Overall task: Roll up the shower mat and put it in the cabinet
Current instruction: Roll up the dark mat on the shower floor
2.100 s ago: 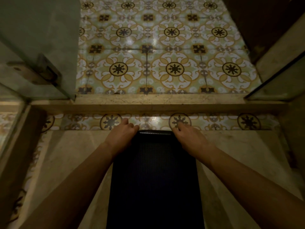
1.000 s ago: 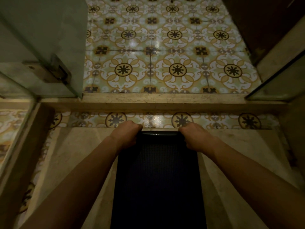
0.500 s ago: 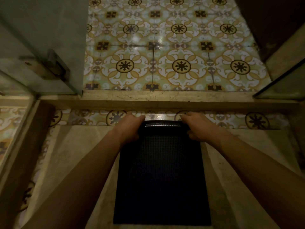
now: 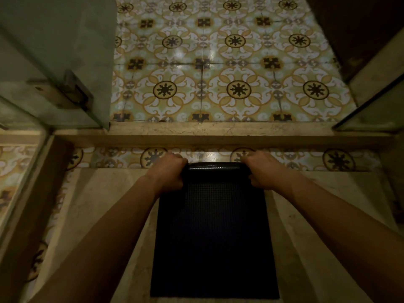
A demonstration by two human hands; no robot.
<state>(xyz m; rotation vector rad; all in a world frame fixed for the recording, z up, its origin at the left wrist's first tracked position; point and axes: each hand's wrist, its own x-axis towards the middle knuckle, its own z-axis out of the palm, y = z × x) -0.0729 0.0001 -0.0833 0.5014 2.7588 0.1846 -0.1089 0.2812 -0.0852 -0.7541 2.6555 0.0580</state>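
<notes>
At the far left a glass door [image 4: 65,62] with a metal hinge [image 4: 72,92] stands open over the stone curb [image 4: 218,136]. The left forearm reaches from the near left up to the left hand [image 4: 167,173], knuckles up, fingers curled closed around the left end of the roll formed at the far edge of the shower mat [image 4: 215,237]. The dark, gridded mat lies flat on the pale shower floor [image 4: 98,204], its near edge showing low in the view and its far end turned over into a small shiny roll just short of the patterned tile strip [image 4: 122,159]. The right hand [image 4: 261,171] mirrors the left, closed on the roll's right end, the forearm running off to the near right. Against two seconds ago, when the fingers lay on the flat far edge, the edge is now rolled over.
</notes>
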